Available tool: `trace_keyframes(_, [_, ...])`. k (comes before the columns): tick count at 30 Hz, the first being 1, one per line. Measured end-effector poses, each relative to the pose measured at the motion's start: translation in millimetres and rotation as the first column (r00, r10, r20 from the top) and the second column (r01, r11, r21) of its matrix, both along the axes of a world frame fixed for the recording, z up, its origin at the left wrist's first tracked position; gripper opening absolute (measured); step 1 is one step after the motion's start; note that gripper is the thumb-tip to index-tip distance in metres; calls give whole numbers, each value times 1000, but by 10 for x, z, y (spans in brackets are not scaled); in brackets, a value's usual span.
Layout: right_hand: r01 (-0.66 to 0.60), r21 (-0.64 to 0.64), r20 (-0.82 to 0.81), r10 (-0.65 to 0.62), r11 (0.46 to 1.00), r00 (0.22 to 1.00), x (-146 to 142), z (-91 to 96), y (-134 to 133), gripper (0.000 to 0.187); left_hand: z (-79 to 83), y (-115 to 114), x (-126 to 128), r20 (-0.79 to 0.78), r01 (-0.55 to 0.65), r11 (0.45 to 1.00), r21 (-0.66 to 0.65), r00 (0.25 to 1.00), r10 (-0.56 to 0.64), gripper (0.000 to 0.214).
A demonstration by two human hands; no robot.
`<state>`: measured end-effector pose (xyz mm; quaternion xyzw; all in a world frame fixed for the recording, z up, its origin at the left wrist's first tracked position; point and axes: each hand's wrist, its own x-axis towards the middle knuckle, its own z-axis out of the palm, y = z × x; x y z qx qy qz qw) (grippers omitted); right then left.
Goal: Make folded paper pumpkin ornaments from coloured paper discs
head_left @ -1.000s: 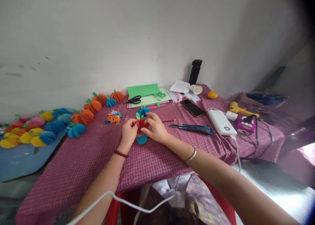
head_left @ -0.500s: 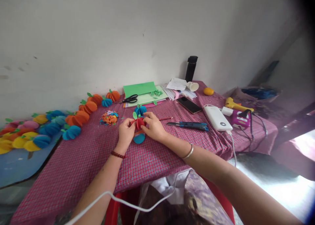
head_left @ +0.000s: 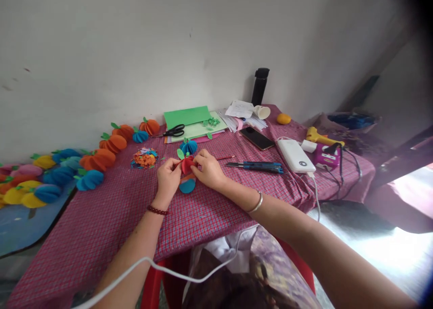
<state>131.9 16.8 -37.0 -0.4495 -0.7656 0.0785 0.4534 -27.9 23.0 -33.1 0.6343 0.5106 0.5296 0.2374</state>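
My left hand (head_left: 168, 179) and my right hand (head_left: 209, 169) meet over the middle of the checked tablecloth (head_left: 111, 219), both pinched on a small red folded paper fruit (head_left: 186, 163) with a green leaf. A blue paper disc (head_left: 187, 186) lies on the cloth just below the hands. Right behind them stands a finished blue paper fruit (head_left: 188, 145). A thin red stick (head_left: 226, 157) lies to the right of my right hand.
Many paper fruits (head_left: 91, 160) line the left edge and a blue board. Paper scraps (head_left: 144, 158), scissors (head_left: 174, 131), green sheets (head_left: 187, 116), a phone (head_left: 257, 138), a cutter (head_left: 257, 166), a power bank (head_left: 295, 156), a glue gun (head_left: 321, 137) and a black flask (head_left: 260, 86) stand around.
The view has shifted, so everything sits a little lower-left to upper-left in frame. Both hands stay closed on the red paper fruit with only slight finger movement.
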Motion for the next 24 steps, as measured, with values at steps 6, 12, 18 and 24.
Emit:
trace_keyframes(6, [8, -7, -61, -8, 1000, 998, 9, 16, -2, 10, -52, 39, 20, 100, 95, 985, -145, 992, -81, 17])
trace_keyframes(12, [-2, -23, -68, 0, 1000, 998, 22, 11, 19, 10, -100, 74, -36, -21, 62, 995, -77, 998, -64, 9])
trace_keyframes(18, [-15, -42, -15, 14, 999, 1000, 34, -18, 49, 19, -103, 75, -51, -62, 45, 996, -83, 997, -51, 14])
trace_keyframes(24, [3, -29, -21, -4, 1000, 1000, 37, -55, 79, 21, -18, 45, -14, -72, -85, 991, 100, 993, 92, 25])
